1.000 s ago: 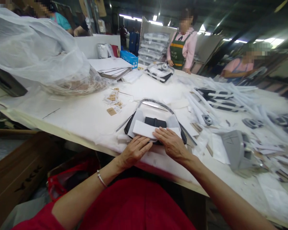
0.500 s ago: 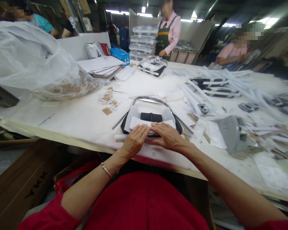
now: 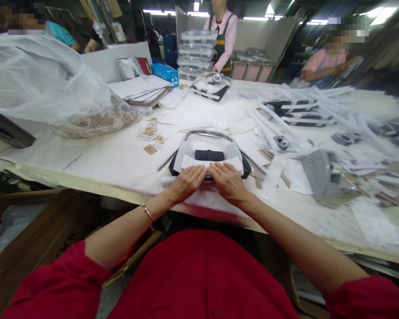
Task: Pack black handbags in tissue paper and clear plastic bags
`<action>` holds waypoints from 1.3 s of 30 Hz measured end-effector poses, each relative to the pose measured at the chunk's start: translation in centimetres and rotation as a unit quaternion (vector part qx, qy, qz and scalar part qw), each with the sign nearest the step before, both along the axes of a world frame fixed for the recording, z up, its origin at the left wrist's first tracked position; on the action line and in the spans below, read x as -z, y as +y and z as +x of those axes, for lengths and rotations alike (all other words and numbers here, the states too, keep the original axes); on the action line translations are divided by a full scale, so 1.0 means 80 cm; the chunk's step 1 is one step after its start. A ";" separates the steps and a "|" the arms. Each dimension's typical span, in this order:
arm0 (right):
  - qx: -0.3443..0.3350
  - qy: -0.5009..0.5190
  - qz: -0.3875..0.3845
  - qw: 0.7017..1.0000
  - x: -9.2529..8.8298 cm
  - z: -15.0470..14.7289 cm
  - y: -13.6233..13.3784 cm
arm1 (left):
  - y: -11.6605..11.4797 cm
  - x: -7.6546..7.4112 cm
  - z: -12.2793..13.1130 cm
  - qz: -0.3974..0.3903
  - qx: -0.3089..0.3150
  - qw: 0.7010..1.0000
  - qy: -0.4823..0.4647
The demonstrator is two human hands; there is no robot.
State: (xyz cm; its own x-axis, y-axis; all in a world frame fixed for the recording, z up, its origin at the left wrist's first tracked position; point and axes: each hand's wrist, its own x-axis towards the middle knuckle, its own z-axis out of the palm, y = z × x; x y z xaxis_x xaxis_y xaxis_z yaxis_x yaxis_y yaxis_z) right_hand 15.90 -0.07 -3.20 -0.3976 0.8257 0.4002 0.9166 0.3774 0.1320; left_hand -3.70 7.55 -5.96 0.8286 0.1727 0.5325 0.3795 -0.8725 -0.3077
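Note:
A black handbag (image 3: 247, 167) lies on the white worktable in front of me, its handle (image 3: 210, 132) arching away at the far side. White sheet material (image 3: 188, 150) covers much of the bag, and a dark strap-like flap (image 3: 209, 155) shows in its middle. Along the near edge runs a folded white sheet (image 3: 232, 165). My left hand (image 3: 189, 180) rests on this sheet's left part, fingers stretched out side by side. My right hand (image 3: 228, 181) lies on it just to the right, fingers also extended. The fingertips of both hands nearly meet; neither visibly grips anything.
Small brown and white tags (image 3: 150, 137) lie left of the bag. A large translucent plastic bag (image 3: 49, 84) fills the far left. To the right are a grey dispenser (image 3: 322, 175), paper scraps and wrapped bag parts (image 3: 306, 118). Another handbag (image 3: 211, 88) sits before a co-worker (image 3: 224, 40).
My right hand has drawn in and turned so that its fingers point more forward on the white sheet. The left hand stays nearly in place. The co-worker has shifted left.

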 end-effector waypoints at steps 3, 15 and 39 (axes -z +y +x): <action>0.010 0.026 0.005 1.000 0.003 0.001 0.006 | 0.012 -0.008 0.003 -0.019 0.013 1.000 -0.014; -0.003 0.037 0.034 0.999 0.023 0.010 0.005 | -0.007 0.002 0.004 0.001 -0.036 0.999 0.022; 0.064 0.002 0.091 0.994 -0.011 0.019 0.007 | 0.031 -0.087 0.038 -0.010 0.000 0.994 0.108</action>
State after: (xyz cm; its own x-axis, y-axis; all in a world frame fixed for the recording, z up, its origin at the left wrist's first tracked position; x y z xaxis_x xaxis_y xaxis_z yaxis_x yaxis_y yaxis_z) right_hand 17.44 0.52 -2.36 -0.2912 0.7833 0.5493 0.9565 0.2269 0.1834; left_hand -0.67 10.02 1.02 0.9230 0.1818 0.3391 0.3069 -0.8794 -0.3639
